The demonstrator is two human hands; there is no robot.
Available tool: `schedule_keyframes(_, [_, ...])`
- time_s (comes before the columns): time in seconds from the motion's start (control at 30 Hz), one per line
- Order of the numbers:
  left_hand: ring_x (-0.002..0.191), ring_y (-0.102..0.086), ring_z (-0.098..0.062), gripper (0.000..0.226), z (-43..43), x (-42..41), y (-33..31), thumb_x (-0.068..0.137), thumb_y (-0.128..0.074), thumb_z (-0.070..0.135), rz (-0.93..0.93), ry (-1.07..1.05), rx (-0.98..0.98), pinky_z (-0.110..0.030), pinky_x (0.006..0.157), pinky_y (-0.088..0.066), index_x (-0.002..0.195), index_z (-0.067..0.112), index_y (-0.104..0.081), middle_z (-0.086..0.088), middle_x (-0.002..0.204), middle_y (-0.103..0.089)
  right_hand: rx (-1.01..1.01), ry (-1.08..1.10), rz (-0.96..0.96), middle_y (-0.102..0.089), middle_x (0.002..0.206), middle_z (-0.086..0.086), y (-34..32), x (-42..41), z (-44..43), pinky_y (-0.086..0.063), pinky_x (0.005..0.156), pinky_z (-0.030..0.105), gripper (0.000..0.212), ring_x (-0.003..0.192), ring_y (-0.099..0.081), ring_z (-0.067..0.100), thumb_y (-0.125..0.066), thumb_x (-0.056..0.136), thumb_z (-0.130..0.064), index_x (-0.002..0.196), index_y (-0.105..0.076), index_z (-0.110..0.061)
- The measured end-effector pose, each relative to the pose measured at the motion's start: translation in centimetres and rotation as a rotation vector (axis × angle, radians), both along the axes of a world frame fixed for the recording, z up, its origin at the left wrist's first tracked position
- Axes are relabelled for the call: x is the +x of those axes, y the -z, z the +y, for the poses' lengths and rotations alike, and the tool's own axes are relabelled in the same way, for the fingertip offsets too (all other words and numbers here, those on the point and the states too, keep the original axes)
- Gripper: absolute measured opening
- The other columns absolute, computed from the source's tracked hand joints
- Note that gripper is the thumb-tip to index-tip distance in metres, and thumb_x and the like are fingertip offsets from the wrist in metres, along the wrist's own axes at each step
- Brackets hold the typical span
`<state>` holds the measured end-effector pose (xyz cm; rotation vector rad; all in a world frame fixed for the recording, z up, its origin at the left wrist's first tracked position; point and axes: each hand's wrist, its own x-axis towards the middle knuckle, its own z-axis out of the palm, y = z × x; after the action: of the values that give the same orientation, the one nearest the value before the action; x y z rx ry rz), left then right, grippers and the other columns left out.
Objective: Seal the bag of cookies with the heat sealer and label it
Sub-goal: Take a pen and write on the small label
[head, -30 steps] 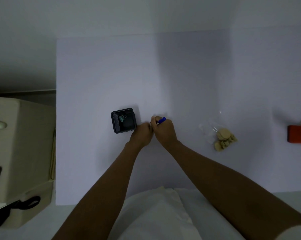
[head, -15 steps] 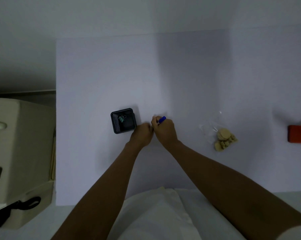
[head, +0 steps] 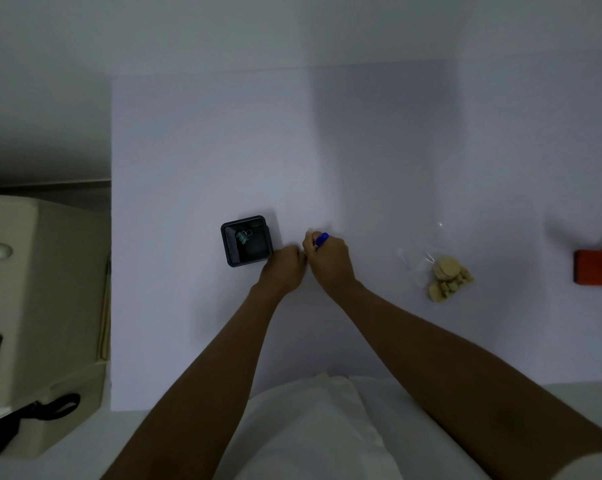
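Seen from the head camera, a person's two hands meet at the middle of a white table (head: 195, 140), the right hand (head: 329, 259) curled around a blue pen (head: 321, 239) whose tip points down between the hands, fingers wrapped tight on the barrel. The left hand (head: 282, 268) rests knuckles-up just beside it, fingers bunched together and pressed toward the surface; whether they pin down a label cannot be told, since anything beneath them is hidden. Just left of the hands sits a small black tray (head: 228, 253) holding a teal binder clip (head: 243, 236). The clear bag of cookies (head: 446, 277) lies well apart to the right, untouched, its contents settled at the near end; whether its mouth is sealed is too faint to read. Farther right, at the frame edge, an orange heat sealer (head: 595, 268) sits with its cord trailing off. By the look of it, the labelling step is in hand, the writing apparently under way; fixing the label to the bag seems left to do.
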<state>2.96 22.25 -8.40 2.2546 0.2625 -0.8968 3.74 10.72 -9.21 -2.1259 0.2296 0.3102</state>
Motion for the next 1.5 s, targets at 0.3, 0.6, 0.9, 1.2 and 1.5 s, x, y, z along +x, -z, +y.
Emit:
schedule_keyframes(0.3, [0.076, -0.062, -0.032, 0.026, 0.14, 0.00, -0.02, 0.098, -0.040, 0.017, -0.011, 0.061, 0.003, -0.040, 0.066, -0.051, 0.093, 0.003, -0.061, -0.016, 0.087, -0.066, 0.000, -0.059, -0.043, -0.046, 0.049, 0.003, -0.13, -0.25, 0.20, -0.048, 0.052, 0.040, 0.045, 0.045, -0.045, 0.018, -0.049, 0.099, -0.024, 0.055, -0.043, -0.018])
schedule_keyframes(0.6, [0.075, -0.062, -0.032, 0.022, 0.09, 0.07, -0.14, 0.098, -0.041, 0.014, -0.021, 0.071, 0.011, -0.036, 0.063, -0.047, 0.089, 0.004, -0.059, -0.017, 0.086, -0.065, -0.004, -0.062, -0.068, -0.046, 0.050, 0.000, -0.23, -0.41, 0.16, -0.049, 0.054, 0.041, 0.045, 0.045, -0.045, 0.016, -0.050, 0.099, -0.020, 0.055, -0.043, -0.021])
schedule_keyframes(0.9, [0.074, -0.062, -0.030, 0.032, 0.04, 0.05, 0.22, 0.099, -0.038, 0.025, 0.002, 0.021, 0.010, -0.039, 0.067, -0.051, 0.090, 0.004, -0.061, -0.014, 0.083, -0.066, -0.031, -0.063, -0.055, -0.047, 0.049, 0.000, -0.20, -0.48, 0.03, -0.049, 0.053, 0.039, 0.045, 0.045, -0.046, 0.015, -0.049, 0.100, -0.021, 0.056, -0.047, -0.017])
schedule_keyframes(1.2, [0.069, -0.059, -0.028, 0.031, -0.07, -0.02, 0.12, 0.098, -0.040, 0.028, 0.004, 0.014, 0.020, -0.033, 0.059, -0.043, 0.079, 0.009, -0.056, -0.009, 0.074, -0.061, -0.068, -0.047, -0.051, -0.039, 0.046, -0.009, -0.28, -0.44, -0.09, -0.045, 0.053, 0.035, 0.052, 0.044, -0.042, 0.012, -0.050, 0.100, -0.020, 0.052, -0.034, -0.030])
schedule_keyframes(1.5, [0.063, -0.053, -0.023, 0.031, -0.14, -0.08, -0.21, 0.098, -0.039, 0.028, 0.004, 0.009, 0.037, -0.030, 0.055, -0.037, 0.075, 0.011, -0.051, -0.006, 0.069, -0.057, -0.077, -0.047, -0.042, -0.038, 0.045, -0.007, -0.10, -0.76, -0.39, -0.040, 0.050, 0.032, 0.051, 0.043, -0.038, 0.010, -0.047, 0.101, -0.021, 0.052, -0.035, -0.025])
